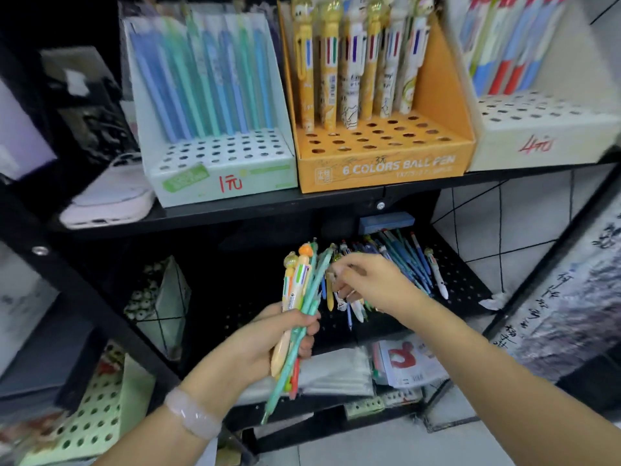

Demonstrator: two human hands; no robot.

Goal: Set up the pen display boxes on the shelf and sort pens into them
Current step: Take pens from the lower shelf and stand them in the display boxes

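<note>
1. Plastic, by the look of them: the pens are judged light, stiff and smooth-barrelled, likely to slide against one another when bunched.
2. The left hand [285,334], at lower centre of the frame, is closed round a mixed bundle of pens [297,307], gripped at mid-barrel. The tips hang below the fist and the decorated tops fan out above it.
3. The right hand [366,280], centre frame, reaches over the loose pile of pens [400,264] on the lower shelf [470,284]. Its fingers are drawn narrow at the tops of the bundle; whether they pinch a pen cannot be told.
4. On the upper shelf stand three display boxes: the green-and-white box [221,173] at upper left, the orange box [386,166] at upper centre, and the white box [537,142] at upper right. All are part-filled, with open holes in their front rows.
5. Handling judgement: take each pen singly by the barrel, not by the figurine top, which looks the frailest part.
6. Risk: the bundle is uneven in thickness, so the thin teal pens could slip from the grip.
7. The card boxes are judged light and easily shoved when a pen is pressed in.
</note>
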